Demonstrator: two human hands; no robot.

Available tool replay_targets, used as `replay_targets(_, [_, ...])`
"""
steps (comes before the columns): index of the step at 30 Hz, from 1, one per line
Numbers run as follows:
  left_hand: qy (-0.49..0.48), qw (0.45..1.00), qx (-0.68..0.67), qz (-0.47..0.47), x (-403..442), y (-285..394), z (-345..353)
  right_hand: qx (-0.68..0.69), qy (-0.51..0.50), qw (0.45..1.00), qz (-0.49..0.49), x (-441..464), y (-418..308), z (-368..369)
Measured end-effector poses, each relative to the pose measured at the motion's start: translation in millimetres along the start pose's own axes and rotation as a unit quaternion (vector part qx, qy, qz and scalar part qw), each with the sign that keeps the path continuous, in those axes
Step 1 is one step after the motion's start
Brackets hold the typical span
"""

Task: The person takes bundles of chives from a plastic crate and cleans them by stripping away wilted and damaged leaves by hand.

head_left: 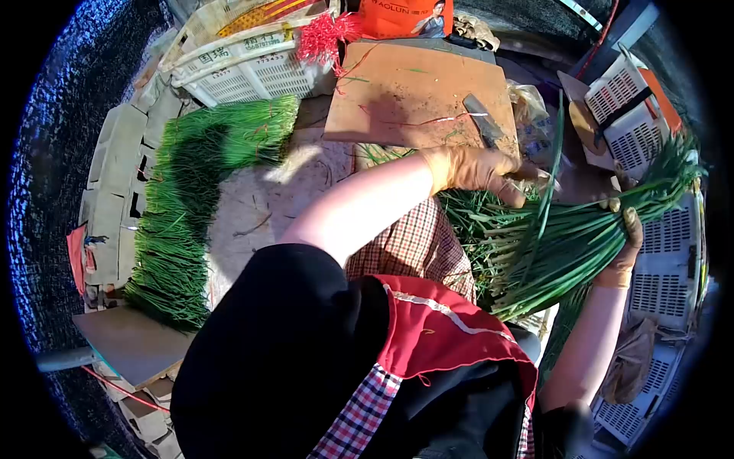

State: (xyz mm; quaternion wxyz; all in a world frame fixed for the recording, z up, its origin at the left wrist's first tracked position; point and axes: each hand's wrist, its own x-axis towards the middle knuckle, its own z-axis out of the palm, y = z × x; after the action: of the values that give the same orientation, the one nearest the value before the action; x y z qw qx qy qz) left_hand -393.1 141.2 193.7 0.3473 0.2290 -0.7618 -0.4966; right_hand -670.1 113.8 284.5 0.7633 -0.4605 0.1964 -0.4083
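My gloved right hand (628, 239) is wrapped round a large loose bunch of long green stalks (569, 249), with its leafy tips to the right and pale ends to the left. My gloved left hand (489, 174) reaches across, just above the pale ends, thumb and fingers apart; its fingertips are partly blurred. One long leaf (552, 172) stands up between the hands. More loose greens (466, 218) lie below my left hand. At the left, neatly stacked green bundles (180, 222) form a long row.
A brown board (420, 88) bears a flat blade (483, 121) and red string. White crates stand at the upper left (256, 65) and right (661, 268). An orange bag (401, 19) is behind the board. Another board (134, 344) lies lower left.
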Motion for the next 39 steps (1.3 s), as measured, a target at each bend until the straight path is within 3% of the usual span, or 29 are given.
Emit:
replay_targets(2, [0.001,0.984,0.155,-0.083,-19,31,12,0.000,0.010,0.998,-0.057,1,-4,-18])
replay_targets(3, [0.080,0.939,0.328,-0.060,-21,31,26,-0.008,0.021,0.997,-0.078,-1,-8,-18])
replay_targets(4, [0.088,0.932,0.343,-0.084,-16,31,35,0.002,0.011,0.996,-0.084,-3,-11,-4])
replay_targets(5, [0.097,0.923,0.357,-0.106,-7,30,44,0.026,0.064,0.994,-0.081,-10,-14,-17])
replay_targets(6, [0.183,0.912,0.366,-0.019,-4,29,52,-0.004,0.029,0.996,-0.081,-15,-20,-24])
replay_targets(7, [0.180,0.915,0.361,-0.012,1,27,54,-0.034,-0.003,0.996,-0.081,-22,-26,-30])
replay_targets(8, [0.198,0.928,0.316,0.003,4,24,56,-0.042,0.065,0.994,-0.081,-35,-33,-41])
replay_targets(11, [0.227,0.926,0.295,0.066,17,28,61,-0.050,0.047,0.992,-0.110,-59,-54,-32])
replay_targets(12, [0.230,0.924,0.296,0.078,19,20,63,-0.029,0.089,0.988,-0.125,-68,-65,-36])
replay_targets(14, [0.258,0.913,0.291,0.123,21,8,63,-0.064,0.092,0.973,-0.203,-79,-84,-46])
replay_targets(15, [0.206,0.914,0.344,0.058,17,3,59,-0.081,0.100,0.967,-0.220,-88,-91,-43])
replay_targets(16, [0.228,0.905,0.348,0.092,19,-22,60,-0.105,0.098,0.959,-0.245,-99,-104,-50])
replay_targets(18, [0.189,0.894,0.402,-0.064,6,-45,56,-0.150,0.099,0.939,-0.294,-121,-129,-65])
replay_targets(19, [0.099,0.866,0.452,-0.191,1,-53,49,-0.146,0.082,0.940,-0.299,-126,-135,-55])
replay_targets(20, [-0.023,0.820,0.484,-0.303,4,-61,47,-0.058,-0.029,0.957,-0.283,-126,-134,-47])
replay_targets(21, [-0.165,0.752,0.508,-0.386,7,-57,45,-0.067,-0.027,0.956,-0.284,-133,-141,-51])
replay_targets(23, [-0.019,0.769,0.565,-0.298,10,-49,62,-0.087,0.045,0.944,-0.314,-149,-149,-63])
replay_targets(25, [0.015,0.894,0.407,-0.187,39,-20,63,-0.103,0.119,0.937,-0.313,-162,-156,-68])
replay_targets(27, [-0.072,0.964,0.215,-0.141,66,28,79,-0.112,0.141,0.925,-0.335,-157,-146,-60])
replay_targets(28, [-0.094,0.986,0.086,-0.104,72,50,93,-0.060,0.075,0.943,-0.318,-152,-143,-55])
replay_targets(29, [-0.131,0.989,-0.023,-0.057,74,69,105,-0.059,0.076,0.942,-0.322,-150,-143,-56])
replay_targets(31, [-0.086,0.993,0.030,0.071,76,80,130,-0.076,0.171,0.921,-0.341,-146,-140,-55])
replay_targets(33, [-0.024,0.998,-0.057,-0.001,78,85,146,-0.057,0.137,0.932,-0.332,-141,-132,-54])
replay_targets(36, [0.078,0.954,-0.281,-0.072,83,87,156,-0.015,0.165,0.944,-0.286,-137,-125,-57])
replay_targets(37, [0.136,0.946,-0.292,-0.041,84,87,158,-0.011,0.158,0.944,-0.288,-135,-123,-57])
replay_targets(39, [0.149,0.938,-0.296,-0.102,79,85,155,-0.029,0.136,0.950,-0.278,-129,-118,-56])
